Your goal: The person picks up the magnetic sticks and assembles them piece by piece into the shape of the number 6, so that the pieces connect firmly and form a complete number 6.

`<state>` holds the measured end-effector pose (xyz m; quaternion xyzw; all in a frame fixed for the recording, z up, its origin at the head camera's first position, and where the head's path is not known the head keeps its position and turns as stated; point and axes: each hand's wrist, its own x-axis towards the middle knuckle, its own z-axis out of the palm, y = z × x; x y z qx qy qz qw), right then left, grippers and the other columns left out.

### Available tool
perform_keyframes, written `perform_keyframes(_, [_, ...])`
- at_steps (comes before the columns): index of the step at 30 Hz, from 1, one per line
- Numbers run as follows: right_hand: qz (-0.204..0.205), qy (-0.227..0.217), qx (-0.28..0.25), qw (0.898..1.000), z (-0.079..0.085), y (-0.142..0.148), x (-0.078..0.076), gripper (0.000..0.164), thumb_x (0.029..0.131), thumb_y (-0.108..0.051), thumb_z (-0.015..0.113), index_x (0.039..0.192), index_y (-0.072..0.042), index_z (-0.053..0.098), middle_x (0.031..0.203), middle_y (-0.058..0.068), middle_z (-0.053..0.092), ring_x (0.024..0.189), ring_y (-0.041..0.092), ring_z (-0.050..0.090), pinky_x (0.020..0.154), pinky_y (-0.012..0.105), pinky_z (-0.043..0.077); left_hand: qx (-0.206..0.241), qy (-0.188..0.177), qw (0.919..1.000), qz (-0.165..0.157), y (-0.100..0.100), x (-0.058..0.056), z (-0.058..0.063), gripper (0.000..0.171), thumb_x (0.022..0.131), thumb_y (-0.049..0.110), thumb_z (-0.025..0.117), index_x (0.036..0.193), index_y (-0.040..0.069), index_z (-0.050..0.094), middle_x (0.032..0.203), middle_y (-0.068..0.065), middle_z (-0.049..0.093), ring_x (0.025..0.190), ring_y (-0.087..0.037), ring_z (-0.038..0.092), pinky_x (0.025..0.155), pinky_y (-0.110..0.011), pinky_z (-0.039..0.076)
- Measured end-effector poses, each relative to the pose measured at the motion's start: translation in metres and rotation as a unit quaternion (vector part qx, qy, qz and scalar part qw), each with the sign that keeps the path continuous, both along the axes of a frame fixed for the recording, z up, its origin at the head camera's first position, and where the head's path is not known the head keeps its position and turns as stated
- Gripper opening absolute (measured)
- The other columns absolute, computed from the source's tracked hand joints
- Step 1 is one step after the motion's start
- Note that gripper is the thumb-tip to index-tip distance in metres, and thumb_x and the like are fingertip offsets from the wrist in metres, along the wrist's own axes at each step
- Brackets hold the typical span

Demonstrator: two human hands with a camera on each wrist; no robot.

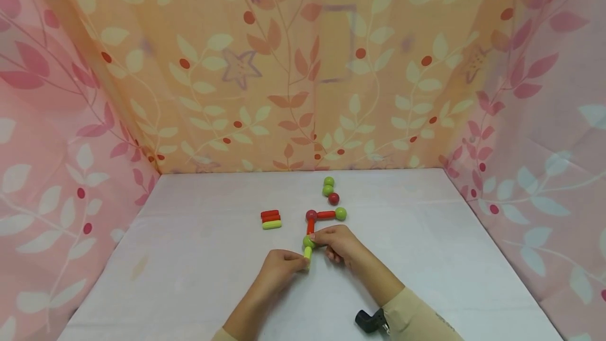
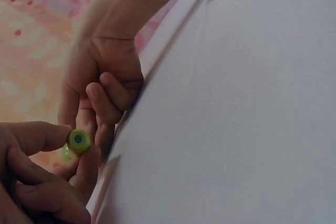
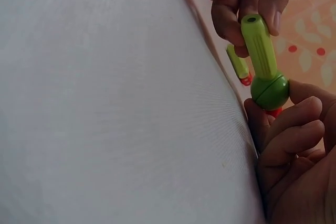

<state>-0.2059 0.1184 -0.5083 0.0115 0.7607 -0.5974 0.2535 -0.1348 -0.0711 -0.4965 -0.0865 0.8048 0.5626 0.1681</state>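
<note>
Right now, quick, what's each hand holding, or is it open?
Left hand: closed, pinching the yellow-green rod.
Right hand: closed, gripping the green ball at that rod's other end.

Across the upper frame you have an orange curtain (image 1: 203,9); a pink curtain (image 1: 47,120) fills the left edge, another pink one (image 1: 535,136) the right, and a white counter (image 1: 189,299) the lower middle.

A ribbed yellow-green rod (image 3: 260,48), holed at its free end, meets a green ball (image 3: 269,91), from which a red rod (image 1: 310,226) leads to a red ball (image 1: 311,216), where a second red rod (image 1: 326,214) turns rightward to another green ball (image 1: 340,213)
</note>
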Motion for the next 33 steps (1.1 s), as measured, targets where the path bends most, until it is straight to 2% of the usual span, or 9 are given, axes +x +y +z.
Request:
perform_keyframes(5, [0.0, 0.01, 0.007, 1.0, 0.003, 0.0, -0.002, 0.038, 0.072, -0.046, 0.072, 0.094, -0.016, 0.071, 0.089, 0.008, 0.068, 0.039, 0.009, 0.043, 0.035, 0.021, 0.031, 0.018, -0.001, 0.9998, 0.006, 0.003, -0.002, -0.002, 0.023, 0.073, 0.034, 0.073, 0.082, 0.013, 0.072, 0.085, 0.002, 0.064, 0.072, -0.017, 0.045, 0.054, -0.028, 0.032])
perform_keyframes(8, [-0.001, 0.017, 0.016, 1.0, 0.005, 0.0, -0.003, 0.036, 0.072, -0.046, 0.072, 0.093, -0.017, 0.072, 0.088, 0.008, 0.068, 0.038, 0.009, 0.042, 0.035, 0.021, 0.031, 0.03, 0.001, 0.9995, 0.008, 0.005, -0.003, -0.004, 0.022, 0.073, 0.033, 0.073, 0.082, 0.013, 0.072, 0.077, 0.001, 0.061, 0.058, -0.015, 0.04, 0.045, -0.026, 0.028])
perform_keyframes(12, [0.003, 0.025, 0.026, 0.999, 0.008, 0.0, -0.003, 0.035, 0.072, -0.046, 0.072, 0.093, -0.017, 0.071, 0.088, 0.007, 0.068, 0.037, 0.01, 0.041, 0.034, 0.022, 0.03, 0.037, -0.013, 0.999, 0.02, 0.007, -0.003, -0.006, 0.023, 0.072, 0.035, 0.074, 0.082, 0.014, 0.071, 0.069, -0.001, 0.055, 0.047, -0.013, 0.032, 0.039, -0.025, 0.023])
perform_keyframes(17, [0.023, 0.043, 0.057, 0.997, 0.01, -0.001, -0.004, 0.034, 0.073, -0.048, 0.071, 0.09, -0.019, 0.071, 0.089, 0.003, 0.068, 0.038, 0.012, 0.043, 0.035, 0.022, 0.031, 0.036, -0.027, 0.9984, 0.035, 0.007, -0.001, -0.01, 0.026, 0.07, 0.037, 0.075, 0.083, 0.015, 0.071, 0.075, 0.0, 0.057, 0.055, -0.015, 0.035, 0.043, -0.026, 0.024])
perform_keyframes(19, [0.037, 0.07, 0.08, 0.994, 0.013, 0.0, -0.005, 0.031, 0.074, -0.047, 0.07, 0.088, -0.02, 0.071, 0.088, 0.003, 0.067, 0.04, 0.013, 0.045, 0.036, 0.023, 0.033, 0.033, -0.029, 0.9983, 0.039, 0.007, 0.0, -0.012, 0.027, 0.07, 0.038, 0.075, 0.083, 0.015, 0.071, 0.08, 0.001, 0.06, 0.062, -0.016, 0.039, 0.047, -0.028, 0.027])
perform_keyframes(22, [0.061, 0.118, 0.12, 0.984, 0.022, 0.006, -0.011, 0.027, 0.077, -0.045, 0.069, 0.088, -0.02, 0.07, 0.085, 0.005, 0.066, 0.044, 0.017, 0.05, 0.039, 0.025, 0.038, 0.03, -0.031, 0.9981, 0.043, 0.007, 0.002, -0.016, 0.029, 0.069, 0.04, 0.076, 0.084, 0.015, 0.071, 0.085, 0.001, 0.062, 0.072, -0.019, 0.043, 0.052, -0.03, 0.03])
perform_keyframes(26, [0.09, 0.195, 0.16, 0.963, 0.04, 0.018, -0.03, 0.021, 0.079, -0.035, 0.07, 0.093, -0.02, 0.067, 0.082, 0.005, 0.064, 0.049, 0.019, 0.053, 0.041, 0.028, 0.042, 0.027, -0.037, 0.9978, 0.048, 0.008, 0.003, -0.019, 0.031, 0.068, 0.042, 0.076, 0.084, 0.016, 0.071, 0.086, 0.001, 0.063, 0.076, -0.02, 0.045, 0.054, -0.031, 0.032])
perform_keyframes(29, [0.103, 0.262, 0.184, 0.942, 0.054, 0.026, -0.048, 0.017, 0.079, -0.029, 0.071, 0.094, -0.022, 0.067, 0.081, -0.002, 0.063, 0.056, 0.017, 0.054, 0.047, 0.029, 0.044, 0.029, -0.033, 0.9978, 0.049, 0.007, 0.004, -0.021, 0.03, 0.068, 0.041, 0.076, 0.084, 0.016, 0.071, 0.085, 0.001, 0.062, 0.072, -0.019, 0.044, 0.051, -0.029, 0.03])
perform_keyframes(33, [0.099, 0.322, 0.216, 0.916, 0.067, 0.036, -0.071, 0.017, 0.078, -0.026, 0.072, 0.094, -0.021, 0.068, 0.085, -0.008, 0.062, 0.07, 0.017, 0.053, 0.059, 0.031, 0.046, 0.033, -0.024, 0.9981, 0.046, 0.006, 0.004, -0.022, 0.029, 0.068, 0.04, 0.076, 0.084, 0.016, 0.071, 0.085, 0.0, 0.061, 0.068, -0.018, 0.042, 0.047, -0.027, 0.028])
